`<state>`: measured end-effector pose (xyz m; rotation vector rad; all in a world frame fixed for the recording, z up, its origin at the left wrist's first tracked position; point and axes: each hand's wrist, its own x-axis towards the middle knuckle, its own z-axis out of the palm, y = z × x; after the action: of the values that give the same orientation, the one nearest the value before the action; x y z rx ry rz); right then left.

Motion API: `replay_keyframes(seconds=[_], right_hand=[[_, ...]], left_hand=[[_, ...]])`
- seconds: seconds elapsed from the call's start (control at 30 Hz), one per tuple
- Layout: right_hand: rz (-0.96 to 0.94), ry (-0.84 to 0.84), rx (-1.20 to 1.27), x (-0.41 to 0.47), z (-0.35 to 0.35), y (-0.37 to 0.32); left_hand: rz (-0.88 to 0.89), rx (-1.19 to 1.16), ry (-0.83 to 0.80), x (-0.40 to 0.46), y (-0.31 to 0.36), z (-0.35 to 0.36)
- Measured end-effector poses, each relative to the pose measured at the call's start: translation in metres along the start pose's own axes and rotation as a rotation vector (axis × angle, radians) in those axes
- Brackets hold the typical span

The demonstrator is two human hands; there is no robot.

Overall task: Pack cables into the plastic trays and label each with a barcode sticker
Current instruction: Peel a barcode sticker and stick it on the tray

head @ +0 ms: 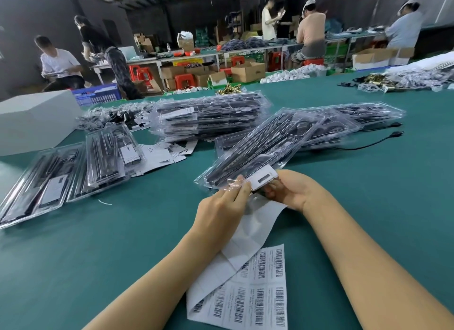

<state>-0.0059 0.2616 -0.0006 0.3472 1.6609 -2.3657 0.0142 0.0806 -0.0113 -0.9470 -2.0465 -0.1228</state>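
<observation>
A clear plastic tray with black cables inside lies tilted on the green table, its near end raised between my hands. My left hand pinches the tray's near edge with thumb and fingers. My right hand curls under the same end and holds a white barcode sticker against it. A strip of barcode stickers on white backing paper trails from under my hands towards me.
Stacks of packed trays stand at the middle, the right and the left. A white box sits far left. Loose black cable ends lie at right. Several people work at benches behind.
</observation>
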Motion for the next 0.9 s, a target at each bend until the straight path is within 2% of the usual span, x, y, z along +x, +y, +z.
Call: replay_keyframes(seconds=[0.23,0.33,0.43,0.5,0.63,0.77,0.9], right_hand=[[0.047,0.011,0.151,-0.008,-0.013,-0.002],[0.009,0.002,0.003,-0.015,-0.016,-0.004],[-0.054,0.17,-0.211,-0.015,-0.004,0.001],[-0.097,0.305,-0.296,-0.012,0.001,0.005],[-0.092,0.349,-0.266,-0.009,0.004,0.007],[-0.125,0.425,-0.306,-0.007,0.008,0.011],[-0.142,0.49,-0.334,-0.003,0.01,0.013]], left_hand=[[-0.016,0.065,-0.187,0.0,0.003,-0.003],[-0.011,0.1,-0.268,0.0,0.005,-0.004],[-0.006,0.1,-0.306,-0.001,0.004,-0.001],[-0.01,0.095,-0.306,-0.001,0.005,0.001],[-0.074,0.033,-0.299,-0.005,0.007,-0.001],[-0.101,-0.138,-0.357,-0.011,0.001,-0.008],[-0.004,-0.157,-0.276,-0.014,-0.004,-0.013]])
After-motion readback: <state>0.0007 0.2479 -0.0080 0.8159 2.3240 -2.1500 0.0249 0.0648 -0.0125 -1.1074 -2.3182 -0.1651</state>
